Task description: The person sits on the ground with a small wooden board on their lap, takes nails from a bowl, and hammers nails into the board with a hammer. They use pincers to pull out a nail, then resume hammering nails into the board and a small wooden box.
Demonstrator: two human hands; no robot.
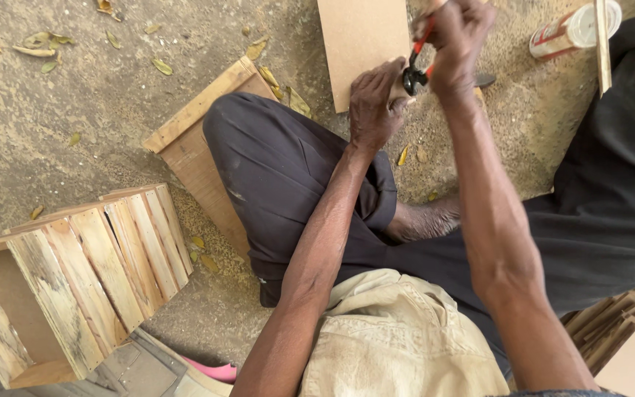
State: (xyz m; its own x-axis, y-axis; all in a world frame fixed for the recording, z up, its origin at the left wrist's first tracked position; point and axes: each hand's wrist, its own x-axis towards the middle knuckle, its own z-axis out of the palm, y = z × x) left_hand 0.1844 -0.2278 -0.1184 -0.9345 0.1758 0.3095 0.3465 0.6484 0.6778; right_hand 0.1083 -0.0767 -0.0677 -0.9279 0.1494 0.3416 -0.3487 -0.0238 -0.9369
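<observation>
Sitting on the sandy ground with knees bent, a person is working at the near edge of a flat brown board (pixel 361 44); the right hand (pixel 456 40) is closing around the red handles of a pair of pincers (pixel 414 70), whose dark head is meeting the board's corner; the left hand (pixel 372 103) is pressing down just beside that head, fingers curled, steadying the board or some small piece under it, though what the pincers are biting on is too small to tell. Both grips are looking firm and closed, the right on the tool, the left against the board. Judging from what is lying about, some work is already finished: a slatted wooden crate (pixel 75 287) is standing assembled at the left, while a loose plank panel (pixel 192 140) under the knee and a stack of thin boards (pixel 626 338) at the lower right are waiting unused; a white canister (pixel 575 29) is lying near the top.
</observation>
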